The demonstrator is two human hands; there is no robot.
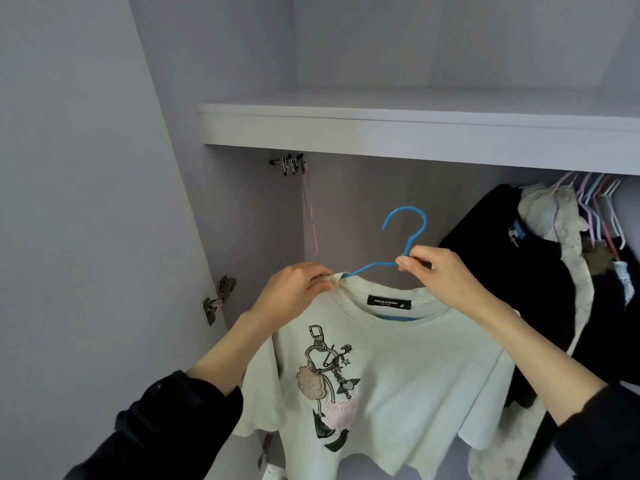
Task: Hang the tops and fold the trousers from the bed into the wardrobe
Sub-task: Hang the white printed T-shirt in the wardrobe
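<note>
We hold a pale T-shirt [391, 372] up in front of the open wardrobe [242, 209], just below its shelf [415, 128]. The shirt hangs from a blue hanger [403, 237], whose hook points up, free of any rail. A black label sits inside the collar, and a print of key rings and charms runs down the front.

Our left hand [294, 292] pinches the shirt's shoulder seam by the collar, where the hanger's arm slips into the cloth; its grip is pressed together on the fabric. Our right hand [440, 275] pinches the hanger at the base of the hook, fingers curled round the blue wire. Dark sleeves [180, 420] cover both forearms.

To the right, inside the wardrobe, a black top [512, 271] and other clothes hang close together on pastel hangers [595, 209]. To the left stands the open door [86, 202], with a metal hinge [216, 301] at its edge and a second hinge [291, 163] higher up under the shelf.
</note>
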